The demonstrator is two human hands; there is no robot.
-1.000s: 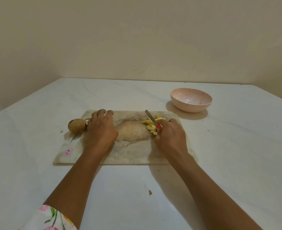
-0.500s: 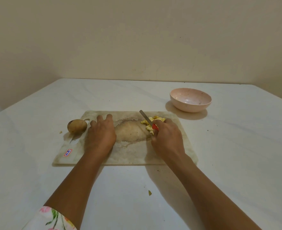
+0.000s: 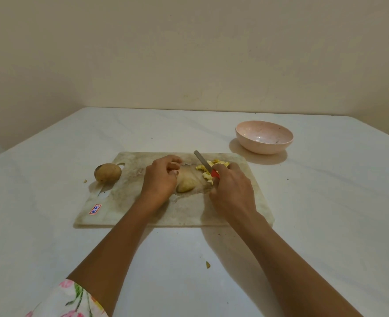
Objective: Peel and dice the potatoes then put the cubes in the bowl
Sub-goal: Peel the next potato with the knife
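Potato pieces [image 3: 206, 170], yellow and cut small, are heaped on the far right part of the cutting board [image 3: 166, 212], just beside the knife [image 3: 202, 160]; one whole potato [image 3: 107, 172], unpeeled, is set at the board's left end, partly over the handle hole. The knife's red handle is gripped by the right hand [image 3: 232, 191]; the blade is pointed away and to the left, close over the pieces. The left hand [image 3: 160, 179] is rested on the middle of the board with its fingers curled toward the thumb; whether anything is pinched there cannot be told. A tan rounded patch [image 3: 185, 186] is seen just right of that hand; whether it is a piece of potato or a stain cannot be told.

The bowl [image 3: 264, 149], pink and speckled, is placed beyond the board's far right corner, apart from it. The board is laid square to the table [image 3: 326, 213]; wide stretches of white tabletop are seen to the board's right, to its left, and on the near side between the forearms, where a small scrap [image 3: 208, 264] is found. The table's far edge is met by a plain wall [image 3: 189, 53].

A small red and blue label [image 3: 95, 209] is stuck at the board's near left corner; its characters are turned sideways and cannot be read with certainty. A flowered sleeve [image 3: 70, 300] is seen on the left arm.
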